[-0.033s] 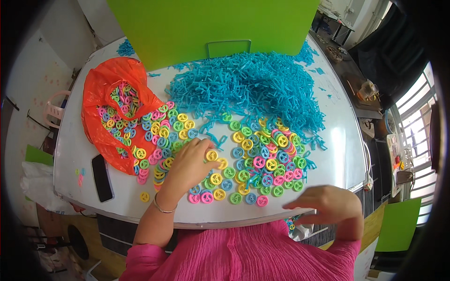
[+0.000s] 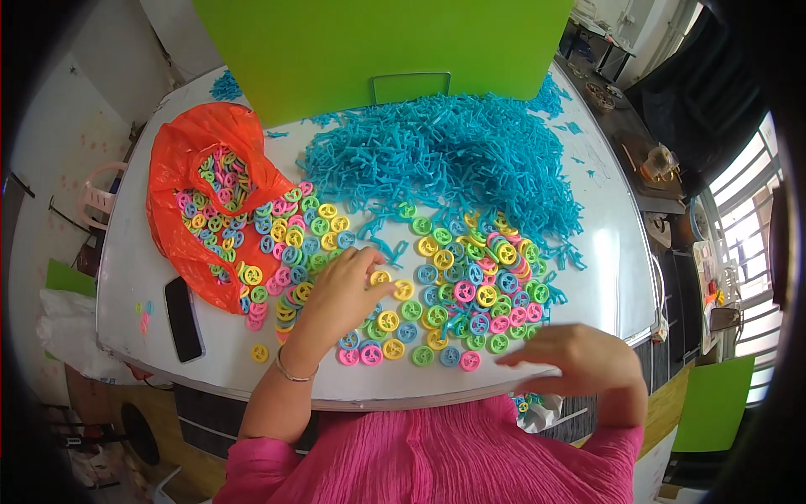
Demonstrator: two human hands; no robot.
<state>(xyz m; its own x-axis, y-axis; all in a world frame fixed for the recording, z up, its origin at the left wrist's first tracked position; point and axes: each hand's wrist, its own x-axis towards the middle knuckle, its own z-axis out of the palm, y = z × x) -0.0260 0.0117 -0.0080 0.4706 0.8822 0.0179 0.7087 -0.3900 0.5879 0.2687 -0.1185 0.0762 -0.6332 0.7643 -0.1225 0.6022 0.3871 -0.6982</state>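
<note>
My left hand [image 2: 342, 292] hovers over several small toy wheels at the middle of the table, thumb apart from the curled fingers. Its thumb tip is beside a yellow wheel [image 2: 404, 290], perhaps touching it. Nothing shows in its grasp. At the right front edge, my right hand [image 2: 575, 359] hangs slightly blurred, fingers stretched to the left and nothing visible in them. Just left of it lies a pile of pink, blue, green and yellow wheels [image 2: 485, 296]. A few blue plastic pieces [image 2: 457, 322] rest among them.
A big heap of blue plastic pieces [image 2: 445, 151] covers the table's far side before a green panel [image 2: 378, 50]. On the left, an open red bag [image 2: 172, 147] spills wheels. A phone [image 2: 183, 319] lies in front of it. More wheels [image 2: 525, 405] show below the table edge.
The yellow wheel by my left thumb was tilted and now lies flat, a little farther right. My right hand has shifted slightly left and up. My left hand has barely moved.
</note>
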